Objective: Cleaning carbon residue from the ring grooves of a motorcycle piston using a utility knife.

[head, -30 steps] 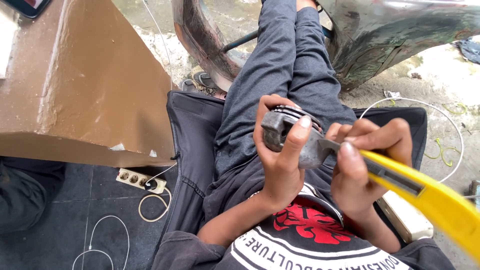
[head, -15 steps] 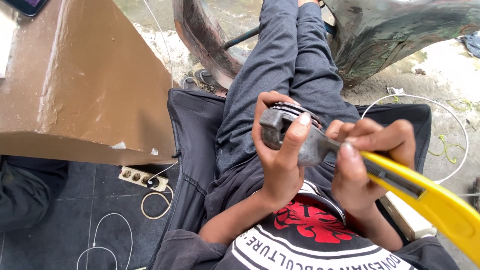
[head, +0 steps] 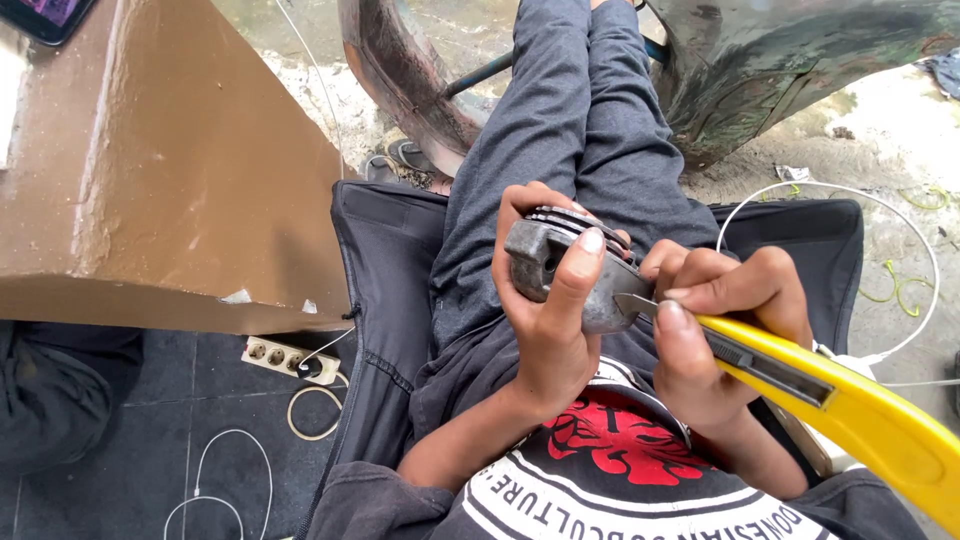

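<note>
Power strip (head: 284, 358) beside brown table (head: 180, 170)

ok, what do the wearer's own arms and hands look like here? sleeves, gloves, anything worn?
Both hands are bare: the left hand and the right hand carry no gloves, rings or watch in view. The forearms are uncovered too; dark grey sleeves sit bunched near the elbows.

Both hands' fingers (head: 590, 270) curled tight, close together

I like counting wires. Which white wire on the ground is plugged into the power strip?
The coiled white cable beside the chair runs up into the white power strip. The thin loop nearer the bottom edge lies apart from it.
</note>
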